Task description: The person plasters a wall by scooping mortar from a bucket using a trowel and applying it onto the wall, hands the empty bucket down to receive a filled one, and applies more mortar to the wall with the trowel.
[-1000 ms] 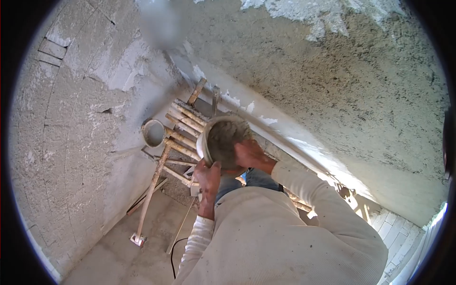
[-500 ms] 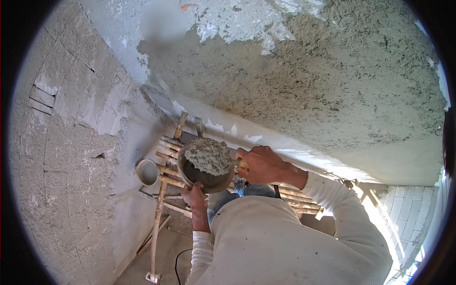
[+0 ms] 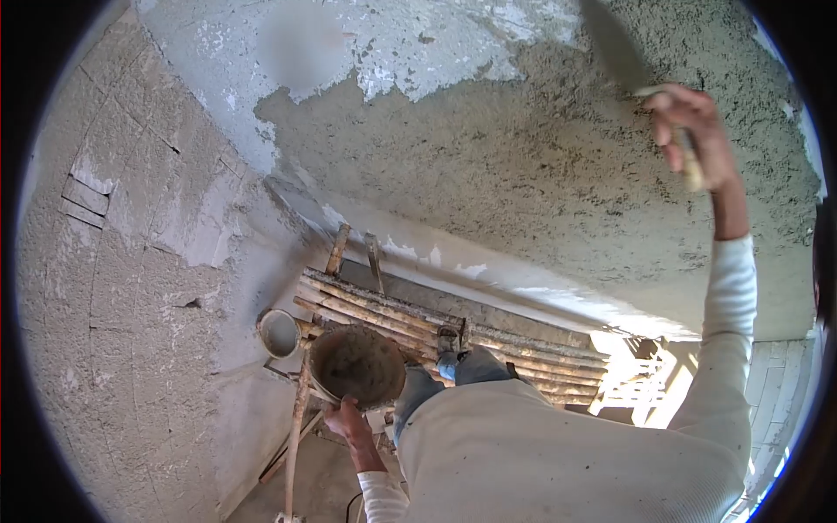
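My left hand (image 3: 348, 419) grips the near rim of a round mortar pan (image 3: 357, 366), its inside coated with grey mortar. Raised high at the upper right, my right hand (image 3: 697, 135) is closed round the pale handle of a trowel (image 3: 617, 45). The trowel's blade is smeared by motion and points up and left, overlapping the wall. Rough wet mortar (image 3: 558, 166) covers much of that wall behind the trowel, with a ragged edge against the paler surface.
Under me is a scaffold of wooden poles (image 3: 540, 356). A bucket (image 3: 280, 333) with grey liquid stands left of the pan. A rough wall (image 3: 131, 288) rises on the left. Bright light falls at the right end of the poles.
My right hand has swung from the pan up to the wall at the upper right with the trowel. The heap of mortar has left the pan, which sits slightly lower.
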A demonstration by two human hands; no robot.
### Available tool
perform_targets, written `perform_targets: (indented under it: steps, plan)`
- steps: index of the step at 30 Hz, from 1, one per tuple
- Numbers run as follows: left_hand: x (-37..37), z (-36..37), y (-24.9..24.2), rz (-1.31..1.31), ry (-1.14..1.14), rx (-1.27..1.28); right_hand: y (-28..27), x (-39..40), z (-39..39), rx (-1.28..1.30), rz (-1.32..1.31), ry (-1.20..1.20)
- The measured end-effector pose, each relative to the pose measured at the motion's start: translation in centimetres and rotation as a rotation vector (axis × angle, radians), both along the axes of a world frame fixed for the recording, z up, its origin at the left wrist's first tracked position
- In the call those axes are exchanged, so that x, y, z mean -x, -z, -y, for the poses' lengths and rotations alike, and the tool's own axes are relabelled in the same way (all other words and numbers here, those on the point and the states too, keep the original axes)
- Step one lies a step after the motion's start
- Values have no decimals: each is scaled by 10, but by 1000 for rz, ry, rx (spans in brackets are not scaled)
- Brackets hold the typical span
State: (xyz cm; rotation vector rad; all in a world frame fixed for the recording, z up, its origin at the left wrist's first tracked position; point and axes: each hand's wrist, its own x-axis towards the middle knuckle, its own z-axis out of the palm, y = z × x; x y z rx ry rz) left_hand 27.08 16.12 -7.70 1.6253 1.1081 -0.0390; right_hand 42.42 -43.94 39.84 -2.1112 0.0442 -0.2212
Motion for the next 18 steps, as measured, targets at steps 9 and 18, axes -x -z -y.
perform_targets:
  steps: [9, 18]
  plan:
    - [-18, 38, -35, 72, 252, -1, 254, 65, -141, 621, -624, -406]
    - [-65, 109, -89, 92, 560, 13, 398, 95, -274, 911, -198, -506]
